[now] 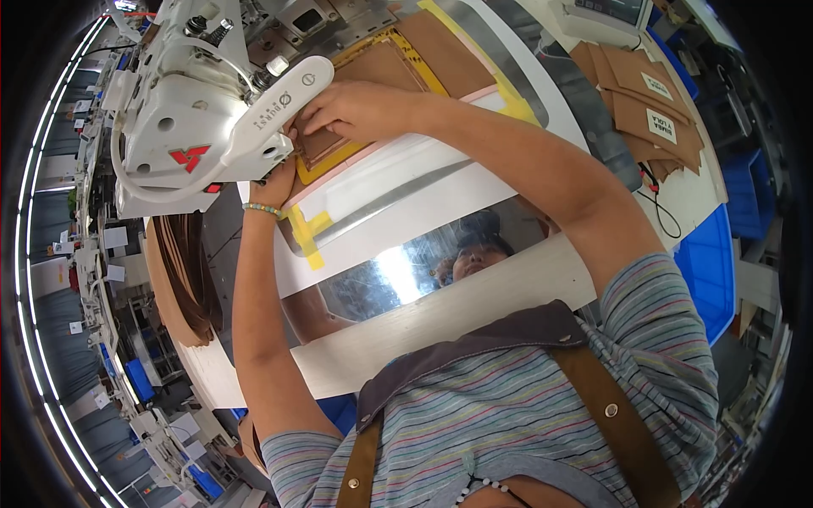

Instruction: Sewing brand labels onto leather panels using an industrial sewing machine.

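A white sewing machine head (182, 135) stands over the work at the upper left. Below and beside it lies a flat brown panel (381, 66) inside a yellow-edged frame (329, 164). My right hand (360, 112) rests on this work close to the machine head, its fingers bent and spread apart. My left hand (278, 184), with a beaded bracelet at the wrist, reaches to the near left corner of the frame. Its fingers are mostly hidden by the machine head, so their hold cannot be made out.
A white sheet with yellow tape (309, 235) surrounds the frame. Nearer me is a shiny metal plate (398, 275). Brown pieces with white labels (656, 118) lie at right, above a blue bin (710, 267). Long brown strips (182, 275) hang at left.
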{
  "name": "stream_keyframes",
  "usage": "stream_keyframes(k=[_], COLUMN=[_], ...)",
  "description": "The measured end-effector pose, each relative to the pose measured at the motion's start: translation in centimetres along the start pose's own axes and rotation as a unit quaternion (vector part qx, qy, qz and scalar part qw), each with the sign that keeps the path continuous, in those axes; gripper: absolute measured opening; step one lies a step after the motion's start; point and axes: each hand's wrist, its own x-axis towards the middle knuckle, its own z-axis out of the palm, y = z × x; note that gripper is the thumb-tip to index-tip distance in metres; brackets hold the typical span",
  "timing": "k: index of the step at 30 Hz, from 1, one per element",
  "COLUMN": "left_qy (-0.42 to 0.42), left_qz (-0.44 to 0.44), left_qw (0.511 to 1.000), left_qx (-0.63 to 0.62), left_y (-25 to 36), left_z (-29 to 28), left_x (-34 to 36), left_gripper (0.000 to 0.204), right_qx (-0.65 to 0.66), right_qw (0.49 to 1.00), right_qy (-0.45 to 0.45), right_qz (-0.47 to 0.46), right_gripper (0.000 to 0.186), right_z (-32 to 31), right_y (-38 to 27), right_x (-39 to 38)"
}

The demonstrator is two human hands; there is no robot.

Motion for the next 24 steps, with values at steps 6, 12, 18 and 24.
stream_keyframes(k=[6, 12, 18, 24], left_qy=[-0.052, 0.041, -0.060, -0.052], left_qz=[-0.024, -0.024, -0.005, 0.016], left_qw=[0.998, 0.998, 0.998, 0.998], left_qx=[0.018, 0.049, 0.002, 0.010], left_y=[-0.3, -1.6, 0.5, -1.7], left_z=[0.2, 0.3, -0.5, 0.0], left_x=[0.2, -0.6, 0.4, -0.1], left_gripper=[0.039, 0.027, 0.039, 0.035], right_qx=[0.098, -0.067, -0.055, -0.093], right_qw=[0.992, 0.994, 0.996, 0.989], right_qy=[0.058, 0.082, 0.021, 0.028], right_qz=[0.050, 0.001, -0.065, -0.108], right_gripper=[0.027, 0.024, 0.025, 0.032], right_z=[-0.7, 0.5, 0.7, 0.9], right_y=[0.8, 0.4, 0.7, 0.2], right_x=[0.1, -0.1, 0.0, -0.1])
